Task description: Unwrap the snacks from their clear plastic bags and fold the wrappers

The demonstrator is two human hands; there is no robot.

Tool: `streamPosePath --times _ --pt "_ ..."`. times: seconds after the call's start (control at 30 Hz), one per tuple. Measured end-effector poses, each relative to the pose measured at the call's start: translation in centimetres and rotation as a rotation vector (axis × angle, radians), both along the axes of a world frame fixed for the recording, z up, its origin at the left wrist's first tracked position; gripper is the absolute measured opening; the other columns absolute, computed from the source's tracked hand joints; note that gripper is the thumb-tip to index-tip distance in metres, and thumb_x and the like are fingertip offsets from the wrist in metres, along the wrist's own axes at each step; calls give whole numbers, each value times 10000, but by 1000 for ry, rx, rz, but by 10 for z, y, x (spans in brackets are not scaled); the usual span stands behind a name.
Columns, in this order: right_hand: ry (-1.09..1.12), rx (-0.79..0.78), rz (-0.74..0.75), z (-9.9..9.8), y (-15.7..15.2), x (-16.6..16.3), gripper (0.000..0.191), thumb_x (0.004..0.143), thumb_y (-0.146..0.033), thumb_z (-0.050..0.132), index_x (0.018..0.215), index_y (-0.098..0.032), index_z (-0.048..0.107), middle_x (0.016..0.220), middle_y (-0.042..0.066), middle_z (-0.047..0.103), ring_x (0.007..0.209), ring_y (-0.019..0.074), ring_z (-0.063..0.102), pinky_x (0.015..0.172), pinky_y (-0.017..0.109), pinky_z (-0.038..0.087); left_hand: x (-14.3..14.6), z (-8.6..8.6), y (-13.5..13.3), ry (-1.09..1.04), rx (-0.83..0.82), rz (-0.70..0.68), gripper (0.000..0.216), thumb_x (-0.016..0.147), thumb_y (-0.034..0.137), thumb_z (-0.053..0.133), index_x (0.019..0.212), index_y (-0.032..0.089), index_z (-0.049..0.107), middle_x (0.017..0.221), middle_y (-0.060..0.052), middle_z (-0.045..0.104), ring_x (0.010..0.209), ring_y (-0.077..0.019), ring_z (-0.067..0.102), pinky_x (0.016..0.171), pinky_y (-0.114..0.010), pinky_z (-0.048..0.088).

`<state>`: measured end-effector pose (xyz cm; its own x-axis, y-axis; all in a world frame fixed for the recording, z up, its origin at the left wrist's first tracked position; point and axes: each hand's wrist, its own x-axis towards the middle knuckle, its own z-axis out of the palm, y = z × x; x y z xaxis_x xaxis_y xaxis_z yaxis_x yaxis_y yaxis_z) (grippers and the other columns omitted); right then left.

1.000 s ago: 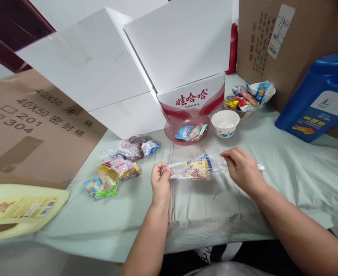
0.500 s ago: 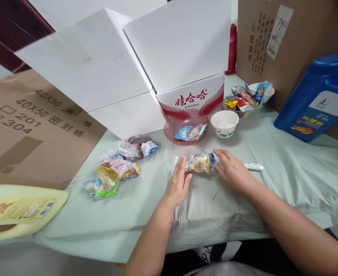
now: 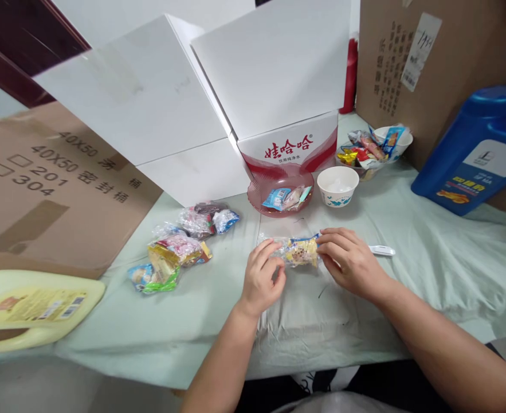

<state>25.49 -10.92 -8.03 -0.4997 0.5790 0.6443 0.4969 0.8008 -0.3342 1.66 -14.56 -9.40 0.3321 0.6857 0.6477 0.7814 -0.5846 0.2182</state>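
A clear plastic bag holding a yellow and blue snack packet (image 3: pixel 299 251) lies on the pale green cloth in front of me. My left hand (image 3: pixel 261 278) has its fingers curled on the bag's left end. My right hand (image 3: pixel 347 261) presses and grips its right end, fingers bent over the plastic. Both hands rest low on the cloth.
A pink bowl (image 3: pixel 257 202) with a few packets and a white bowl (image 3: pixel 337 184) stand behind the bag. Bagged snacks (image 3: pixel 173 255) lie to the left. A white box (image 3: pixel 293 146), a blue jug (image 3: pixel 478 152), a yellow jug (image 3: pixel 29 307), a snack-filled bowl (image 3: pixel 375 146) and a white stick (image 3: pixel 381 250) surround them.
A second ago the bag was stretched out between my raised hands. Both hands have since moved inward and lowered it onto the cloth, bunching it shorter.
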Motion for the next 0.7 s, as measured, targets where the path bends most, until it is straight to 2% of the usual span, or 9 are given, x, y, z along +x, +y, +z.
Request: streamPosePath --times 0.1,0.17,0.23,0.3,0.37,0.47,0.6,0.7 --pt "-120 -152 193 15 -12 3 183 883 -104 458 941 -185 612 982 87 688 914 199 619 796 335 463 5 7 -12 116 -71 -123 177 740 38 498 812 192 547 1320 -110 580 1363 -326 407 1086 -555 364" --pt "-300 -288 293 21 -19 4 162 847 -103 477 892 -185 610 874 59 684 753 167 615 673 285 435 8 8 -21 196 -153 -191 234 751 34 480 908 186 563 1286 -109 607 1359 -311 416 1126 -569 308" --pt "-457 -379 331 22 -25 4 130 824 -116 507 846 -189 613 791 34 677 678 156 605 613 269 389 11 6 -29 269 -246 -238 324 789 47 482 1075 172 565 1153 -97 661 1257 -275 512 1113 -539 340" --pt "-549 -423 304 18 -29 3 119 829 -131 519 835 -188 624 771 36 689 679 167 623 604 272 367 12 6 -38 346 -352 -240 347 826 103 529 1165 171 557 1021 -77 673 1100 -255 583 1003 -482 454" --pt "-609 -450 230 13 -31 2 133 848 -134 513 832 -178 637 778 57 707 685 182 644 594 279 360 11 7 -48 411 -452 -198 260 833 183 600 1093 183 600 963 -72 653 993 -255 589 847 -420 523" --pt "-687 -466 138 9 -35 0 150 859 -120 515 844 -163 658 743 80 711 653 201 659 564 288 365 6 12 -63 434 -544 -146 135 831 295 669 901 190 622 902 -62 628 927 -246 572 753 -367 524" --pt "-759 -496 113 14 -39 -2 115 792 -149 650 901 -156 685 778 98 727 716 239 690 594 302 427 -2 15 -72 426 -563 -33 213 907 343 581 757 192 597 780 -46 626 788 -216 592 661 -316 490" --pt "-826 -527 21 18 -35 -3 272 703 -246 773 938 -142 687 853 127 734 781 284 698 640 330 467 0 10 -66 437 -577 84 171 937 232 479 863 207 631 760 -44 660 670 -204 618 611 -302 464"
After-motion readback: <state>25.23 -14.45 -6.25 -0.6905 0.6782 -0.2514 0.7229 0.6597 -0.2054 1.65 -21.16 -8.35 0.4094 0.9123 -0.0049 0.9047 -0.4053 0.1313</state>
